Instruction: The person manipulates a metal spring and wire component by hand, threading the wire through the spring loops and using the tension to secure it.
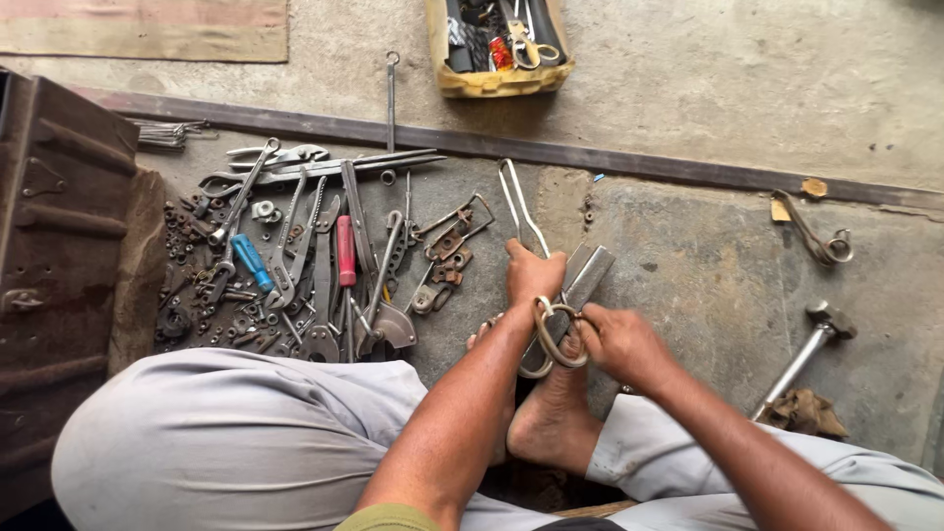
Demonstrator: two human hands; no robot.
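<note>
I sit on a concrete floor with my bare feet point(551, 418) drawn in under my hands. My left hand point(532, 276) closes over the near end of a long bent loop of pale metal rod point(515, 202) and presses by a flat grey metal bar point(587, 273). My right hand point(621, 344) grips a pair of oval metal ring handles point(553, 334) that lie against the bar's lower end. The two hands almost touch above my toes. How the rings join the bar is hidden by my fingers.
Left of my hands lies a spread of wrenches, pliers, nuts, a red-handled screwdriver point(345, 250) and a blue-handled one point(253, 262). A rusty metal box point(59, 246) stands far left, a yellow tool tray point(497, 81) at the top, a metal hammer-like tool point(804, 356) and rag point(804, 413) at right.
</note>
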